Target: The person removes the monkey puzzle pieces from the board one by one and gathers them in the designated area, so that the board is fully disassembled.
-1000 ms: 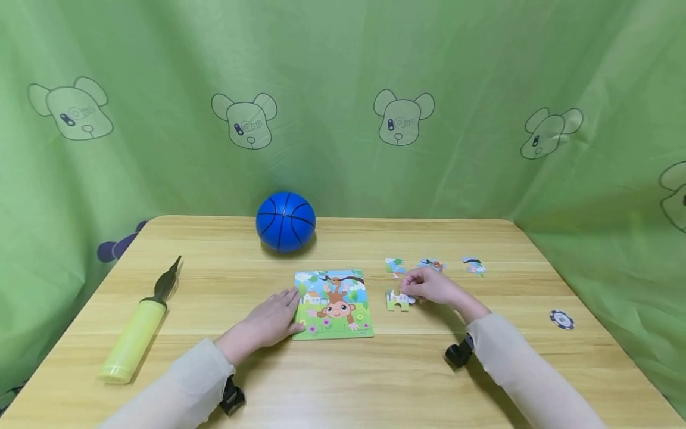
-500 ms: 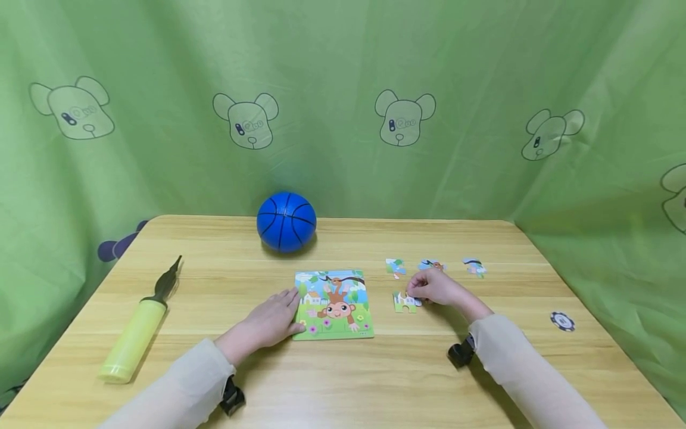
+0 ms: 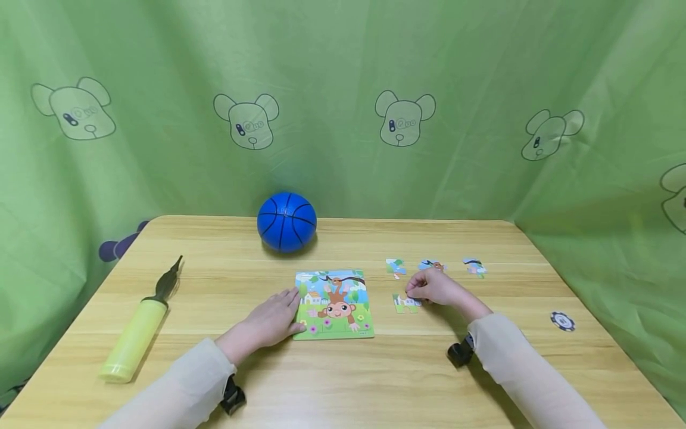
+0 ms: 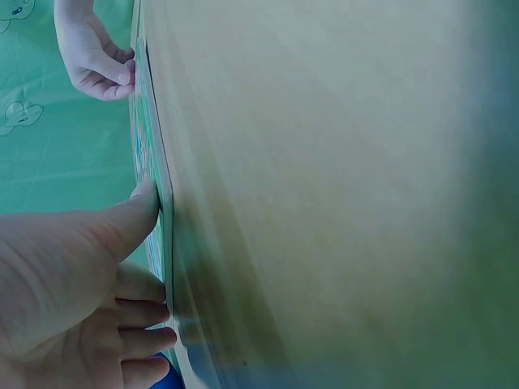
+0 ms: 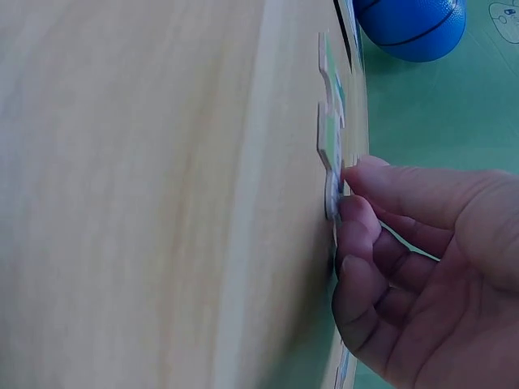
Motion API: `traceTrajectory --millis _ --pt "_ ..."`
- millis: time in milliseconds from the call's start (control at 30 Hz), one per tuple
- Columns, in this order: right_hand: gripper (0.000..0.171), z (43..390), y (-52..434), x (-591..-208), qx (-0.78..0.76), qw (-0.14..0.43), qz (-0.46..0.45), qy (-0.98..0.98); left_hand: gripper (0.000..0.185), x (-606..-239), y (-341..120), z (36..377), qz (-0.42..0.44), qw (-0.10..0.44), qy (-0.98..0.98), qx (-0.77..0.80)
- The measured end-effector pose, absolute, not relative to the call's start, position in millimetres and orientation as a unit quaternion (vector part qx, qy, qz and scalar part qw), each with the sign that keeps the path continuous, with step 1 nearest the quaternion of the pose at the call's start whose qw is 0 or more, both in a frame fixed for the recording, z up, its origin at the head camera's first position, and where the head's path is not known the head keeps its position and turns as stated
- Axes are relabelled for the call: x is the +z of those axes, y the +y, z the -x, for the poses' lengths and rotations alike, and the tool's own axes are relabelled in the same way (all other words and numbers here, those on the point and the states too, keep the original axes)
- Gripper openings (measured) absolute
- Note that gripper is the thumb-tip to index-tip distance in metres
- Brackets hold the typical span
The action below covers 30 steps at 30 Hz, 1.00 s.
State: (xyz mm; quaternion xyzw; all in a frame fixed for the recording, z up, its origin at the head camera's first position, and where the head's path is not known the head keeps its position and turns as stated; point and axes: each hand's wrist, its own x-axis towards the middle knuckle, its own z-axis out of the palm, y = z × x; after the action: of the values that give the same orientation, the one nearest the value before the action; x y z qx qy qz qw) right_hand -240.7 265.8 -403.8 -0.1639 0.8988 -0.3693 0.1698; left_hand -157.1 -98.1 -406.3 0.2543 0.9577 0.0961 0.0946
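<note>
**Right hand pinching a loose puzzle piece beside the board**

Your right hand [image 3: 435, 288] sits on the table [image 3: 375, 381], right of the puzzle board [image 3: 333, 304]. Thumb and forefinger are curled onto the right edge of a loose puzzle piece [image 3: 405, 304]; the right wrist view shows the fingertips [image 5: 354, 212] pinching its edge. The piece lies flat on the wood, just right of the board and apart from it, a narrow gap between them. It is slightly longer left to right, and a notch shows in its near edge. Its green side lies near, its white-and-blue side far.

Your left hand [image 3: 270, 322] rests flat, fingers straight and relaxed, holding nothing. The fingertips touch the board's left edge; the left wrist view shows the thumb [image 4: 134, 212] laid along that edge. The board lies flat and square to the table's near edge, monkey picture upright toward you.

Three more loose pieces [image 3: 433, 266] form a row beyond your right hand, running left to right. A blue ball [image 3: 286, 221] stands far centre. A yellow pump [image 3: 135, 336] lies at left, nozzle pointing far. A poker chip [image 3: 561, 320] lies near the right edge.
</note>
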Motion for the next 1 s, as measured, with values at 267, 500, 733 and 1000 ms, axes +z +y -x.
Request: traceTrajectory --millis 267,500,733,1000 --pt "0.007 239 259 -398 -0.362 0.164 0.176 0.900 0.068 -407 -98 158 -0.249 0.100 0.959 0.094" --pt "0.015 234 235 -394 -0.357 0.135 0.226 0.896 0.069 -408 -98 158 -0.250 0.097 0.959 0.090" --pt "0.016 228 200 -394 -0.354 0.131 0.273 0.885 0.069 -408 -98 158 -0.250 0.097 0.959 0.090" --pt "0.020 223 167 -398 -0.347 0.152 0.312 0.871 0.068 -406 -97 157 -0.251 0.096 0.959 0.090"
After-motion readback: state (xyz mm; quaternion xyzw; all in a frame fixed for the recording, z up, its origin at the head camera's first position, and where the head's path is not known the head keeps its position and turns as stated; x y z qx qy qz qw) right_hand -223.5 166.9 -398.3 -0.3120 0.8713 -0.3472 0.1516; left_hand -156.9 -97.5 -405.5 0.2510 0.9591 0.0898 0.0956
